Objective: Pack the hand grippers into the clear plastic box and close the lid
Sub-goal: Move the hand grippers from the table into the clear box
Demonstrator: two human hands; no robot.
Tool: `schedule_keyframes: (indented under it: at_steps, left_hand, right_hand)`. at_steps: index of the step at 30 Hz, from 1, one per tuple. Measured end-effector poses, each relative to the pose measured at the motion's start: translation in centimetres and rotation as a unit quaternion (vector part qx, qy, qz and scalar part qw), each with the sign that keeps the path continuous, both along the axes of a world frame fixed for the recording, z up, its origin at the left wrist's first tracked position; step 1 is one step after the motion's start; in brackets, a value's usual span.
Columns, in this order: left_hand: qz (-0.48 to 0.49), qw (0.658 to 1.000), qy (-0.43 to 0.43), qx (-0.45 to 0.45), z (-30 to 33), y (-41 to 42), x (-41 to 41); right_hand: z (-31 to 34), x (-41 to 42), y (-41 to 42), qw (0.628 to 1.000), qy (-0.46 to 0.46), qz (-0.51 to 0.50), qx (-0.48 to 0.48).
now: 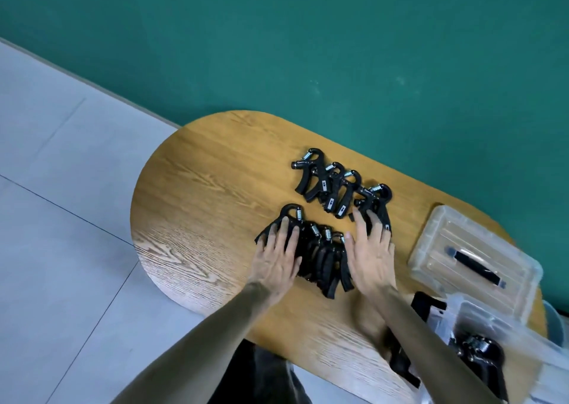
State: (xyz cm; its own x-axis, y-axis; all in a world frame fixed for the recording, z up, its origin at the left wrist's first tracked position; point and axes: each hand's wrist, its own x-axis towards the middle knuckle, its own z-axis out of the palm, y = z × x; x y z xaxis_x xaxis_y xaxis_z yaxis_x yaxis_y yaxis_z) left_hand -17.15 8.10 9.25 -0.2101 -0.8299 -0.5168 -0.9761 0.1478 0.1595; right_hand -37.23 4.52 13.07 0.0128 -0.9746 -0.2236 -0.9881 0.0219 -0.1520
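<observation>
Head camera looks down at a wooden table [197, 194] beside a green wall [308, 34] and a grey floor [55, 188]. Going from the left, my left hand [277, 259] lies flat on the near row of hand grippers [323, 259], with its fingers straight and a little spread. It presses on the end one and does not curl round it. Behind that row sits a far row of hand grippers [332, 185], lined up side by side. My right hand [371, 253] comes next. Its fingers are straight and spread too, and the tips touch the last gripper of the far row. Neither hand is holding anything yet.

Further right is the lid [475, 259], clear with a black handle, lying flat on the table. Just in front of it, at the table's near right corner, is the clear box [498, 333]. It is open and already has some black grippers inside, but that part is blurry.

What could go wrong? If I scoop up many grippers at once with flat hands, some may slip and fall off the table edge. Their springs and handles could hook together. If they pile up too high in the box, I think the lid will not shut.
</observation>
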Motion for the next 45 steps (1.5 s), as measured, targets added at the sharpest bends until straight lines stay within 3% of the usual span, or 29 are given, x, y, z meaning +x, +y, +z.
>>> schedule_keyframes:
  at_steps: [12, 18, 26, 33, 39, 45]
  left_hand:
    - [0.039, 0.999, 0.013, 0.021, -6.1, -4.6, 0.9]
    - [0.04, 0.998, 0.016, 0.041, -8.7, -5.2, 1.2]
    - [0.056, 0.997, 0.049, -0.026, -11.1, -5.7, 0.7]
    - [0.07, 0.989, 0.082, -0.097, -13.0, -5.3, 0.9]
    - [0.032, 0.987, 0.089, -0.127, -12.6, -5.6, 1.7]
    - [0.012, 0.99, 0.1, -0.1, -11.9, -5.9, 2.2]
  right_hand:
    - [-6.2, 2.8, -8.0, 0.997, 0.018, 0.077, 0.021]
    - [-8.5, 4.9, -13.0, 0.993, 0.028, 0.114, -0.014]
    - [-12.6, 8.7, -19.1, 0.987, 0.064, 0.148, 0.012]
    - [-14.1, 9.8, -19.0, 0.987, 0.076, 0.109, 0.087]
    - [-13.5, 9.5, -18.9, 0.988, 0.078, 0.13, 0.033]
    - [-13.1, 8.9, -17.7, 0.989, 0.071, 0.13, 0.002]
